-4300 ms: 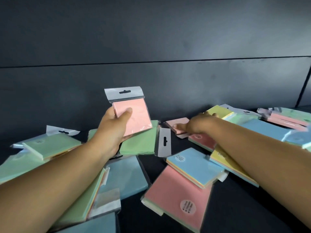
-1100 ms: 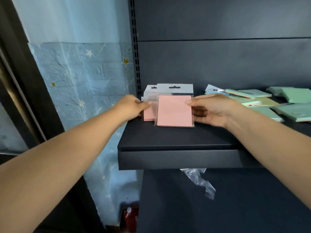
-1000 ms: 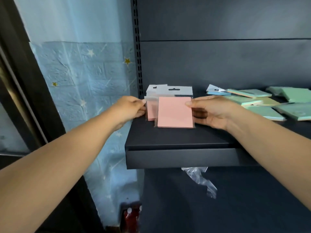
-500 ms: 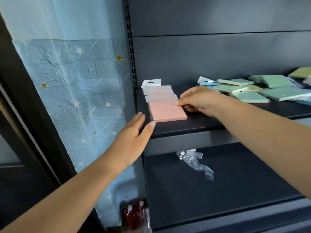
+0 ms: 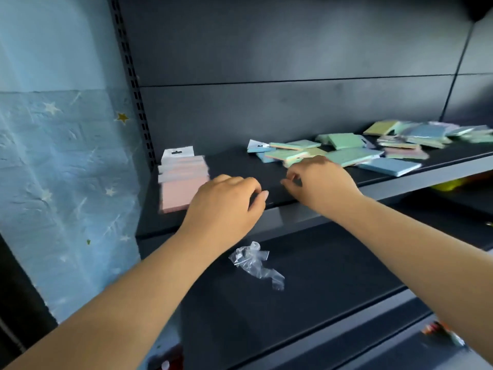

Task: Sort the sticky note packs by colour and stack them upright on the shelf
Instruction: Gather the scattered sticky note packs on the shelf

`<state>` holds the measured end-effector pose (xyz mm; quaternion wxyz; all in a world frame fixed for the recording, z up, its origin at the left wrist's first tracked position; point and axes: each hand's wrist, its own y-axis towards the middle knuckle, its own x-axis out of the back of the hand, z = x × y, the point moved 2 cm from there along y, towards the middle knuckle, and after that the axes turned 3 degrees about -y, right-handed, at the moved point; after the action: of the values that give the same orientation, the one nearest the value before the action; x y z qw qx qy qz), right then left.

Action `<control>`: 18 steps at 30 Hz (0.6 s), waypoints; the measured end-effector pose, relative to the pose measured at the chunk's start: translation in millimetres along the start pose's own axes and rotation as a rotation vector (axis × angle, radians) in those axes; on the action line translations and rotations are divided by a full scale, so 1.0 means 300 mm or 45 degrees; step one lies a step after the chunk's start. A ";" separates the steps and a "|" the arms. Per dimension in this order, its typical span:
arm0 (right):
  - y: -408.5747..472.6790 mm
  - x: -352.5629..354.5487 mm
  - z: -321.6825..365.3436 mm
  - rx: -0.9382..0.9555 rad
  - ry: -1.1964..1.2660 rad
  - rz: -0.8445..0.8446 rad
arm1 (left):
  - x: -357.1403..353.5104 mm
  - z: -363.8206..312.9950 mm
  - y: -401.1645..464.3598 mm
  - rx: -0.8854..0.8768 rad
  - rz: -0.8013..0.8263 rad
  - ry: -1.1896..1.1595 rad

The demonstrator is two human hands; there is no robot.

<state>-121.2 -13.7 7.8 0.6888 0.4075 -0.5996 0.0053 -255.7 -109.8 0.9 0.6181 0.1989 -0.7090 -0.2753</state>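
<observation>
A row of pink sticky note packs [image 5: 181,180] leans at the far left end of the dark shelf [image 5: 240,166], the backmost showing its clear hang tab. My left hand [image 5: 226,206] hovers over the shelf's front edge just right of the pink packs, fingers curled, holding nothing. My right hand [image 5: 320,182] is a little further right, fingers loosely bent and empty, close to a loose pile of green, blue, yellow and pink packs [image 5: 360,150] lying flat across the shelf's right half.
A crumpled clear plastic wrapper [image 5: 253,260] lies on the lower shelf [image 5: 306,289]. A slotted upright post [image 5: 133,84] borders the shelf on the left, with a blue star-patterned wall covering [image 5: 66,169] beside it. A dark back panel closes the rear.
Both hands have let go of the pink packs and moved right along the shelf toward the mixed pile. The view has swung right, and the pink row now leans back.
</observation>
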 end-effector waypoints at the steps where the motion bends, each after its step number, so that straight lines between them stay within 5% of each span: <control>1: -0.032 0.015 -0.065 -0.003 -0.025 -0.031 | -0.023 -0.050 0.026 -0.033 0.004 -0.035; 18: -0.562 0.340 -1.263 -0.502 -0.402 -0.004 | -0.494 -1.121 0.457 -0.402 0.156 -0.307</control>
<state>302.5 39.7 18.4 0.6527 0.2620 -0.6886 -0.1766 107.1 39.4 2.6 0.5679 0.0218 -0.7366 -0.3668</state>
